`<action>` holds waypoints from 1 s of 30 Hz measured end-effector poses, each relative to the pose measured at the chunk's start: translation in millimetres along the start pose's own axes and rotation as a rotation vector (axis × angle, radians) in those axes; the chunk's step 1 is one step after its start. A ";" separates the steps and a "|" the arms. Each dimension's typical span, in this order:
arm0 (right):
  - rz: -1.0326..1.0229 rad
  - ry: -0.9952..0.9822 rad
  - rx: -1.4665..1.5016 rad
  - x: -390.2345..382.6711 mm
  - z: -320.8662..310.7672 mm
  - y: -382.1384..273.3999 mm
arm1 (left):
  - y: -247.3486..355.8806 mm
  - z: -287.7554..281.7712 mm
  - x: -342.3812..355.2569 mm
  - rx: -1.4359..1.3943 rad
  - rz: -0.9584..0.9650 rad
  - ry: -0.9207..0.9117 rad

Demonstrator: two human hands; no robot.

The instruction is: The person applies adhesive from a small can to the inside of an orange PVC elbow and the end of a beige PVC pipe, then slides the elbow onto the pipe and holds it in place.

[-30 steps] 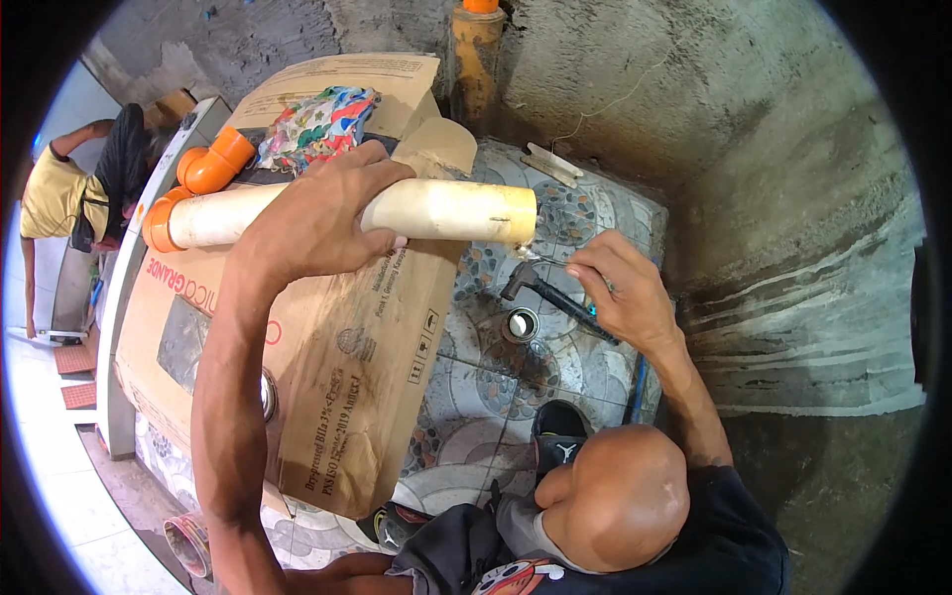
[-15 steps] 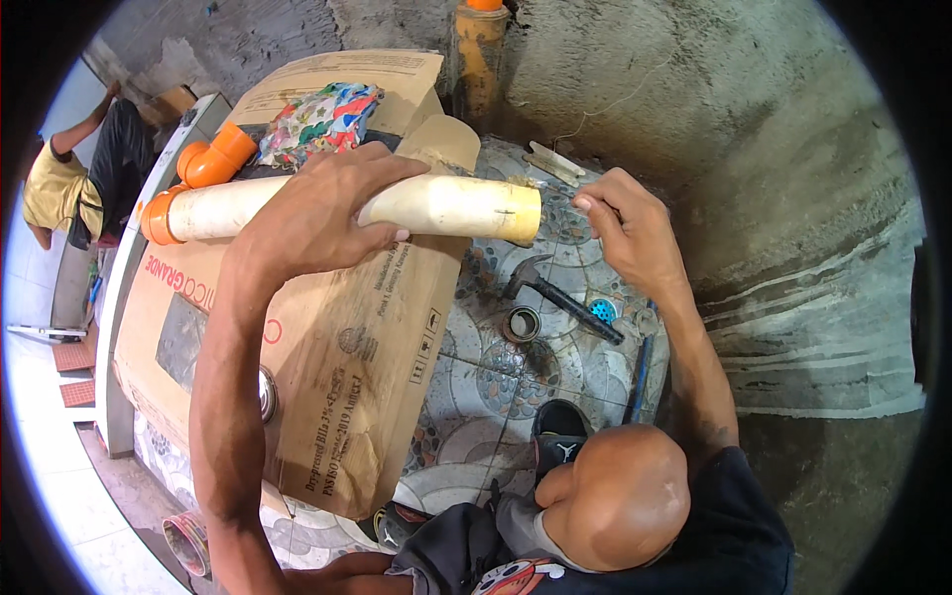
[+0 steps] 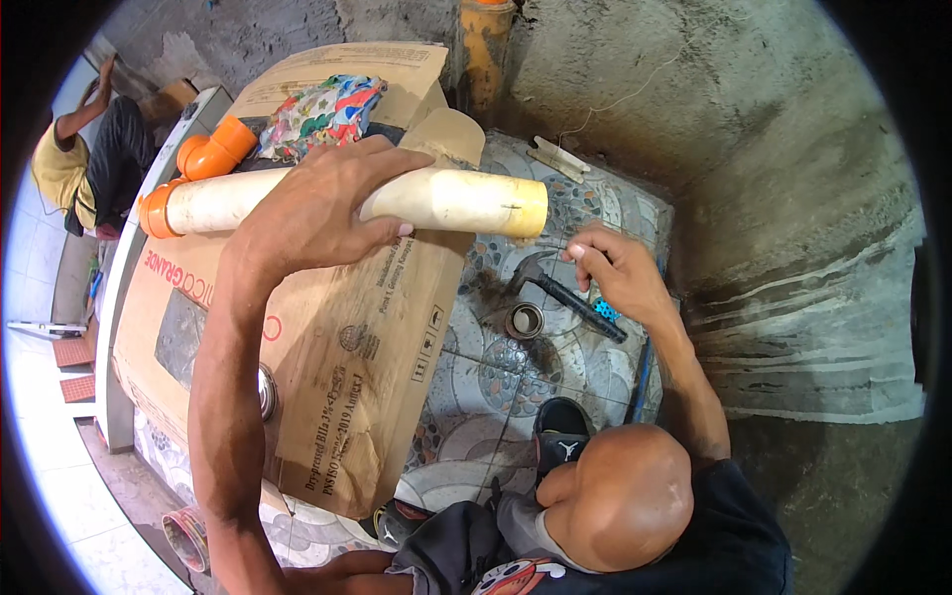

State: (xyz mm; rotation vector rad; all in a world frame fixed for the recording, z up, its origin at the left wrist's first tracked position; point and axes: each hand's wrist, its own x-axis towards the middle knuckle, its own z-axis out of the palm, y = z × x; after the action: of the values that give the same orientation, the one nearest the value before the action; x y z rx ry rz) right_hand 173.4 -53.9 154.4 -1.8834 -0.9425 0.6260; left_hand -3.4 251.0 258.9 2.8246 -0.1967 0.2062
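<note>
Across the cardboard lies a white pipe [image 3: 451,201] with an orange fitting [image 3: 156,210] at its left end and a yellowish band at its right. My left hand [image 3: 317,208] grips it from above, fingers wrapped over the middle. Just below and right of that right end, my right hand [image 3: 615,268] is pinched on a small thin object, too small to name. Beneath it on the patterned tiles lie a hammer [image 3: 575,307] with a dark handle and a blue drain grate [image 3: 605,308]. A round pipe opening [image 3: 524,319] sits left of the hammer's handle.
Cardboard [image 3: 347,397] covers the left area, carrying an orange elbow [image 3: 208,152] and colourful cloth [image 3: 317,114]. An orange upright pipe [image 3: 484,59] stands by the rough wall [image 3: 773,178]. A person in yellow [image 3: 61,169] crouches at far left beyond the ledge.
My right hand rose beside the pipe's end and has come back down. The pipe has shifted slightly rightward. The other person has raised an arm.
</note>
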 end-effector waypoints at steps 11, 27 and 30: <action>-0.311 0.292 -0.093 -18.8 0.3 -30.1 | 0.8 0.3 -1.3 -0.025 0.012 -0.006; -0.337 0.337 -0.094 -0.2 -9.0 -30.3 | 0.0 -0.2 1.0 -0.040 0.019 -0.003; -0.336 0.350 -0.047 10.2 -7.9 -24.8 | 1.9 1.1 -0.8 -0.034 0.005 0.002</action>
State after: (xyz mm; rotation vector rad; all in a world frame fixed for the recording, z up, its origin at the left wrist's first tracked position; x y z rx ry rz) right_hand 176.3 -42.3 179.7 -1.7455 -1.0131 0.0696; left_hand -4.3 248.9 258.2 2.7905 -0.2047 0.2048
